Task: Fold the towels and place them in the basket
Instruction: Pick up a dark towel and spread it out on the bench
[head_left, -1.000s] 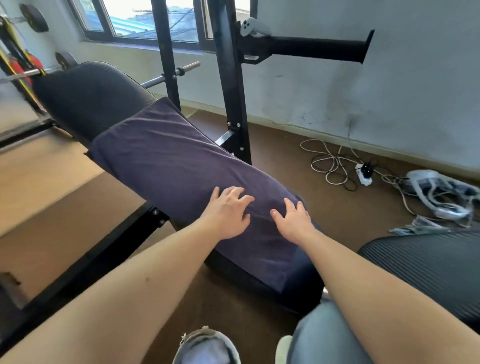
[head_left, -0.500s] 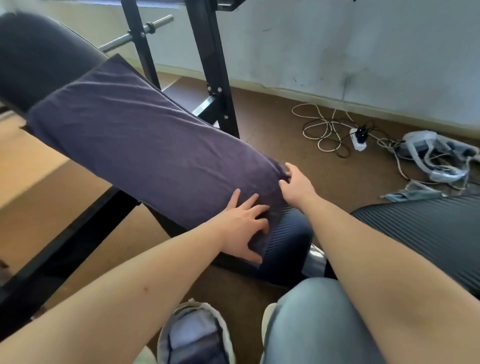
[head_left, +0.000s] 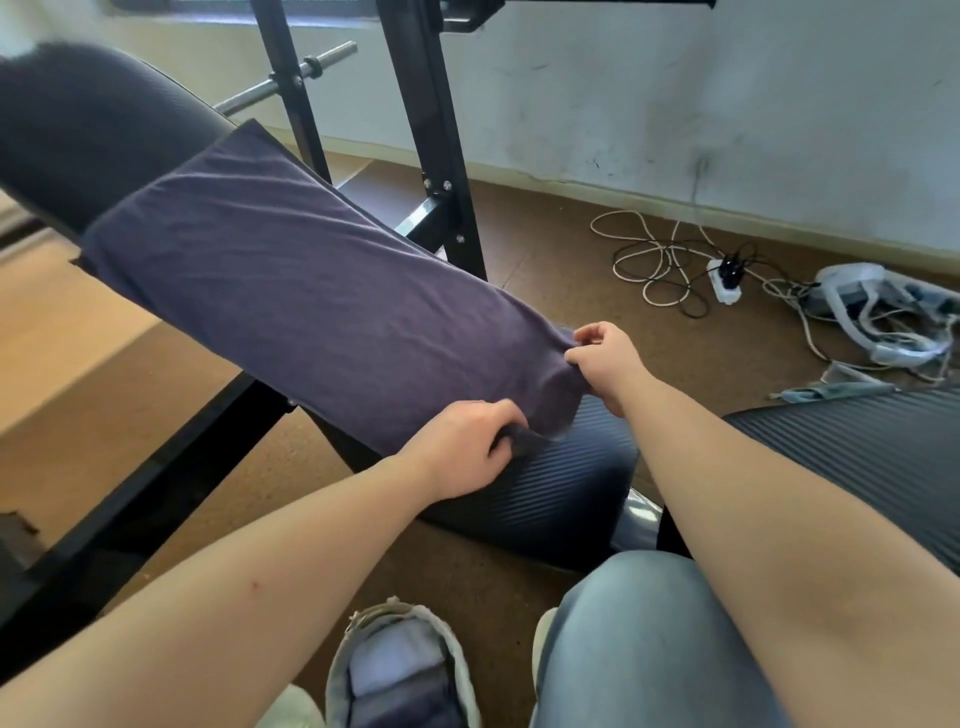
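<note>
Home gym: padded weight bench (head_left: 93, 135), barbell (head_left: 291, 78), rack (head_left: 431, 130).

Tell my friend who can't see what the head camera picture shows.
A person's left hand and right hand each pinch a near corner of a purple towel spread along a black padded bench. White cables and a power strip lie on the brown floor beyond.

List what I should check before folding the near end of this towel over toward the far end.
1. Left hand grips a near corner of the towel: ok.
2. Right hand pinches the other near corner: ok.
3. Towel lies smooth along the bench: ok, faint wrinkles only.
4. Far end clear of the rack upright: cannot tell.
5. Basket located for the drop: not ok, none in view.
</note>
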